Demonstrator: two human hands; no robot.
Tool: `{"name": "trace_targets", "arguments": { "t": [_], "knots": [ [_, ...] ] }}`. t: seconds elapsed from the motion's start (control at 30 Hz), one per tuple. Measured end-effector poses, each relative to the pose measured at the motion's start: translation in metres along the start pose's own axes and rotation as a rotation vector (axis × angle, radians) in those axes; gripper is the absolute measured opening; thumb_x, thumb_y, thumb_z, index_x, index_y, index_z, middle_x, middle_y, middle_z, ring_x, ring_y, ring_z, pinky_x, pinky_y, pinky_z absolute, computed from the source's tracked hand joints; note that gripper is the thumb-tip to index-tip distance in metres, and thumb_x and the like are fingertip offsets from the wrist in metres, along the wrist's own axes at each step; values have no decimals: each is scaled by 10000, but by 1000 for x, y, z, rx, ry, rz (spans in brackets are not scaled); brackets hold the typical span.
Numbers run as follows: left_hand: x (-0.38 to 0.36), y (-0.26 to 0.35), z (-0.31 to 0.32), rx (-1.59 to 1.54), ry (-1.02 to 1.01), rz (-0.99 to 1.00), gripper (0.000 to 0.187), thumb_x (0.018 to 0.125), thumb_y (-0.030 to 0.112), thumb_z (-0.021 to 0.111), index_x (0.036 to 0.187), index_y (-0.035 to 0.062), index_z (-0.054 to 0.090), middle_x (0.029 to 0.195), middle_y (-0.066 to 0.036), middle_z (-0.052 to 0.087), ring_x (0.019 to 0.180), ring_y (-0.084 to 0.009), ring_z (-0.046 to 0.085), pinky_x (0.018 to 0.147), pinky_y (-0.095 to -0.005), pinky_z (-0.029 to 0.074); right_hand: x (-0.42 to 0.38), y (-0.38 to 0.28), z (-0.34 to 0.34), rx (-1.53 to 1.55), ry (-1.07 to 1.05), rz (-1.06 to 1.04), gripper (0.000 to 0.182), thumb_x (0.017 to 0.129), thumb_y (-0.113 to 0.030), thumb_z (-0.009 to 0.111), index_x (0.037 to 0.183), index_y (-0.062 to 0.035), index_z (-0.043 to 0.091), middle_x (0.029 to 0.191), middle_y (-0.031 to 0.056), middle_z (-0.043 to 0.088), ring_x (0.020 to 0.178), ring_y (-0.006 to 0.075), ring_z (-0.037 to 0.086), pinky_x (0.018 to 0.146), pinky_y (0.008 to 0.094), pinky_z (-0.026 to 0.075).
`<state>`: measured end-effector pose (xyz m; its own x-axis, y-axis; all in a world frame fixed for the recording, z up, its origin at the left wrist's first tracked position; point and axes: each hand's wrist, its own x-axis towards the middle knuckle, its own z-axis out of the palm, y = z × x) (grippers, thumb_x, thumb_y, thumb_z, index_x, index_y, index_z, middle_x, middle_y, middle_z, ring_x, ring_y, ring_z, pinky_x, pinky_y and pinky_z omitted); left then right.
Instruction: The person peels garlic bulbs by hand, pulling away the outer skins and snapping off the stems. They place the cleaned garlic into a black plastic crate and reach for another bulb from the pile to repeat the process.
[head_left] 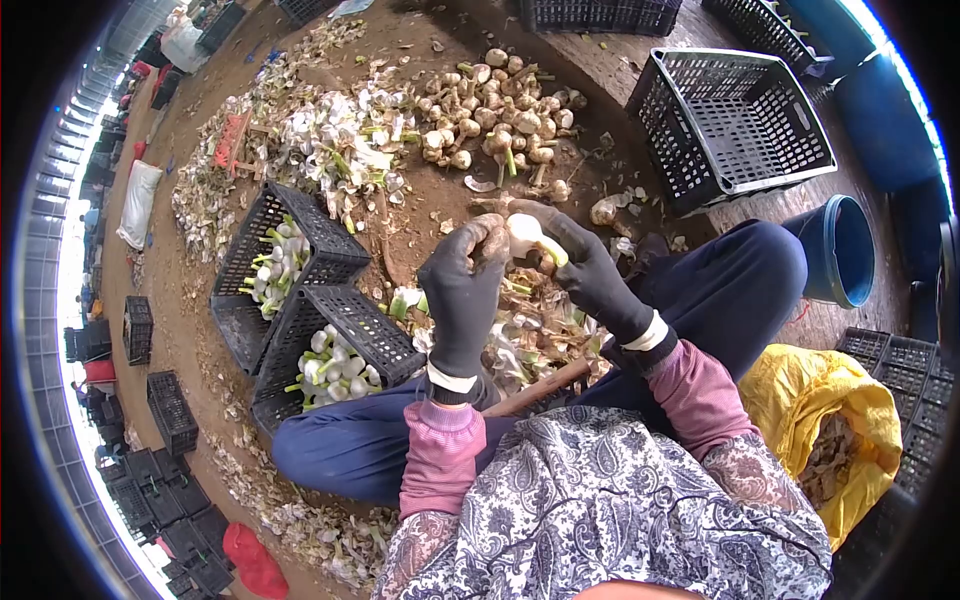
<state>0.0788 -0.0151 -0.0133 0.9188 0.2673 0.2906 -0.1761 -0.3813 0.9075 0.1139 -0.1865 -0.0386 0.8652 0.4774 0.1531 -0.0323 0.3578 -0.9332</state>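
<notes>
A pale garlic bulb (522, 234) with a short green stem is held up between my two gloved hands. My right hand (598, 280) is closed round it, the stem pointing toward the palm. On the bulb's other side, the curled fingers of my left hand (464, 270) press against it with their soil-stained tips; part of that grip is hidden. Below the hands lies a heap of loose garlic skins (540, 340). Beyond them, a pile of unpeeled garlic bulbs (505, 110) rests on the ground.
Two tipped black crates, an upper one (335, 250) and a lower one (385, 335), hold clean garlic at left. An upright black crate (690, 180) stands at right, near a blue bucket (830, 250) and a yellow sack (790, 390). Peelings (330, 130) cover the ground at upper left.
</notes>
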Motion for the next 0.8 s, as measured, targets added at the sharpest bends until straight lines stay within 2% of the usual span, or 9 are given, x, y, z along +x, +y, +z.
{"name": "trace_targets", "arguments": {
  "t": [0.1, 0.2, 0.27, 0.3, 0.37, 0.47, 0.6, 0.73, 0.8],
  "knots": [
    [2, -6, -3, -229, -14, -279, 262, 872, -33, 706, 1133, -26, 691, 974, -71, 717, 912, -132, 682, 804, -264, 557, -3, -6, -6, 337, -85, 137, 521, 932, -102, 708, 1415, -34, 526, 1284, 103, 639, 1130, 187, 616, 989, 327, 489],
    [3, -18, -4, -452, -20, -404, 352, 901, 54, 709, 1233, -21, 617, 1107, -84, 681, 1031, -142, 649, 924, -300, 527, -7, 12, -24, -787, -47, -635, 349, 978, -51, 621, 1321, -11, 568, 1172, 130, 658, 994, 250, 656, 857, 364, 540],
    [1, -19, -4, -720, -85, -304, 488, 926, 94, 695, 1368, -25, 528, 1245, -112, 632, 1135, -132, 600, 995, -294, 491, -8, 41, -26, -357, 26, -200, 236, 1003, -61, 573, 1232, -8, 598, 1092, 141, 659, 935, 284, 662, 793, 372, 542],
    [1, 7, -14, -717, -274, -335, 640, 951, 142, 680, 1497, -15, 384, 1391, -125, 534, 1242, -130, 524, 1078, -296, 430, -8, 43, -26, -295, 21, -158, 235, 1014, -94, 572, 1230, -6, 598, 1072, 133, 663, 923, 264, 665, 784, 362, 541],
    [-11, 4, -7, -761, -245, -349, 652, 945, 121, 685, 1508, -11, 383, 1402, -123, 529, 1252, -146, 525, 1082, -295, 427, -8, 14, -16, -4, -68, 170, 335, 1048, -274, 557, 1251, -8, 582, 999, 90, 681, 853, 176, 667, 729, 312, 527],
    [-12, 12, 7, -644, -173, -281, 631, 922, 60, 689, 1486, -15, 415, 1411, -105, 532, 1263, -157, 527, 1081, -289, 428, -9, -3, -1, 60, -42, 266, 459, 1044, -416, 547, 1260, -12, 585, 967, 48, 687, 806, 115, 645, 703, 272, 510],
    [-18, 6, 9, -739, -93, -295, 603, 905, 8, 671, 1459, -24, 435, 1391, -105, 545, 1238, -164, 554, 1042, -293, 472, -6, -5, -8, 125, 20, 335, 412, 991, -306, 675, 1293, -32, 613, 1053, 31, 694, 837, 90, 641, 738, 264, 523],
    [-26, 4, 12, -754, -41, -244, 618, 854, -29, 716, 1420, 6, 470, 1365, -104, 561, 1204, -179, 580, 1017, -328, 517, -1, 10, -8, -380, 245, 34, 433, 959, -253, 716, 1320, -39, 611, 1085, 33, 725, 968, 119, 661, 842, 282, 531],
    [-28, 9, 16, -639, 8, -238, 631, 818, -39, 742, 1393, 32, 493, 1360, -107, 572, 1207, -192, 585, 1032, -332, 510, -1, 0, -10, 136, 177, 200, 356, 955, -234, 725, 1236, -27, 658, 1023, 1, 711, 895, 87, 644, 786, 251, 523]
  ]
}}
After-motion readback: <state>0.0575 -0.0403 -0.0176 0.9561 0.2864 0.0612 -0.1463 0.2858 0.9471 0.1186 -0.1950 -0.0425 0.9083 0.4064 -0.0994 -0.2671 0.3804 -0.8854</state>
